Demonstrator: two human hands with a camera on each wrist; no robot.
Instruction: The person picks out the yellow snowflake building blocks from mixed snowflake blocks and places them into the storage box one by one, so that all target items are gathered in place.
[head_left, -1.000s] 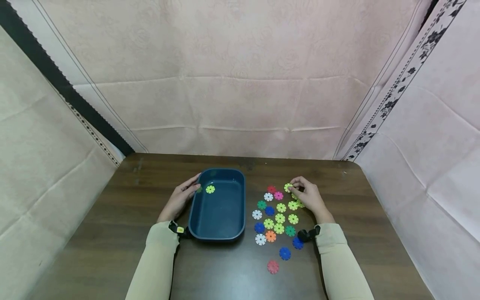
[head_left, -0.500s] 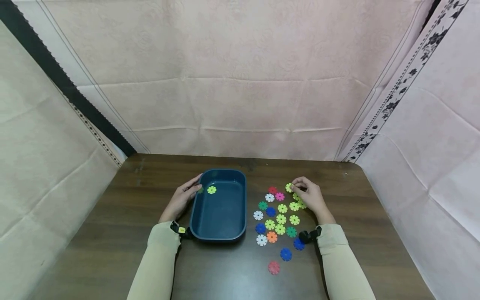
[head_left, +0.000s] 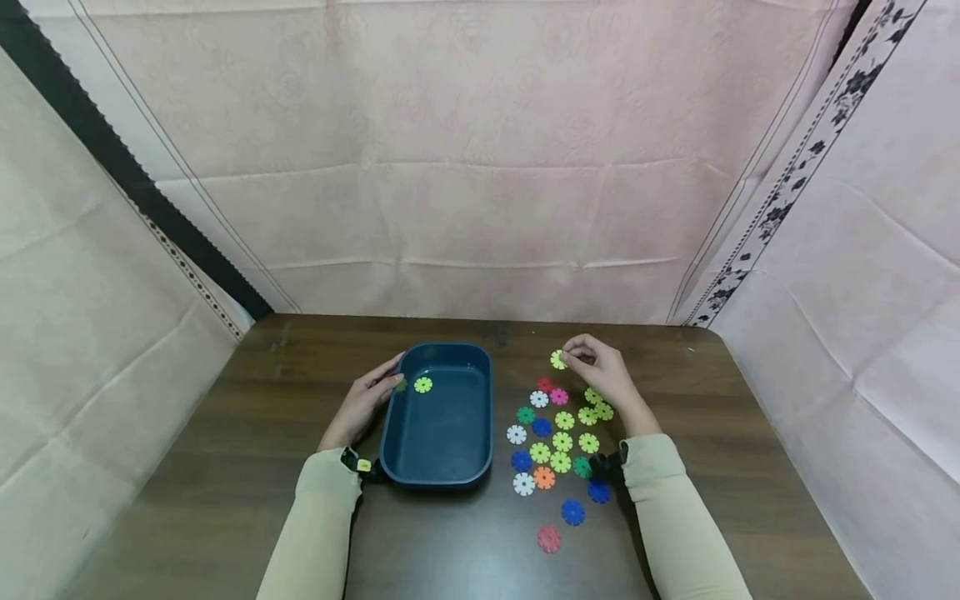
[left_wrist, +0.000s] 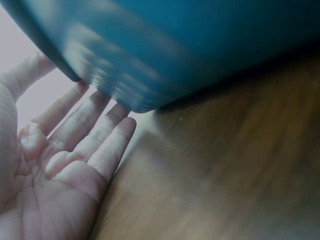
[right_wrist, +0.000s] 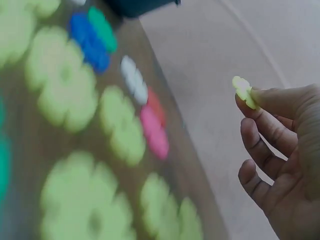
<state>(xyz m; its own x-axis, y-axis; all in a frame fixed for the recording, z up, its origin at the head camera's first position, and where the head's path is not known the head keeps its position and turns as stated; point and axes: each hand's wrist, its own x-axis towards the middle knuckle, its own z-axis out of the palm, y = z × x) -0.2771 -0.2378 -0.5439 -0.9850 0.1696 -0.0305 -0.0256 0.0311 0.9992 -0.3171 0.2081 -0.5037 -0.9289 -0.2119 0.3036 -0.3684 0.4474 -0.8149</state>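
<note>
Dark wooden table (head_left: pixel 225 467), hemmed in at the far side and on both flanks by pale pink cloth walls (head_left: pixel 480 167); a black patterned band running down the left one.

Left of centre on the table, a deep blue tray (head_left: pixel 438 479), long side running near to far. Inside it, at the far left corner, a single yellow-green disc (head_left: pixel 423 384) lying flat.

Left hand (head_left: pixel 365 398) set against the tray's far left rim, fingers (left_wrist: pixel 95 130) straight and relaxed, tips touching the outer wall and gripping nothing; judged to be steadying the tray so that it stays put.

Right of the tray, a loose cluster of flower-shaped discs (head_left: pixel 558 437) lying flat on the wood: yellow-green in the majority, with white, blue, green, pink, red and orange mixed in. Spread out singly or barely overlapping, so each one seems easy to pick out. A blue one (head_left: pixel 573 511) and a pinkish-red one (head_left: pixel 548 538) a little apart at the near end.

Right hand (head_left: pixel 600 373) raised above the far end of that cluster, clear of the table. Thumb and forefinger pinching a small yellow-green piece (right_wrist: pixel 244 91) by its edge, remaining fingers loosely curled beneath. Piece held in the air, just past the farthest discs and to the right of the tray, touching neither.

Cream sleeves (head_left: pixel 315 525) covering both forearms, with a small dark camera strapped at each wrist.
</note>
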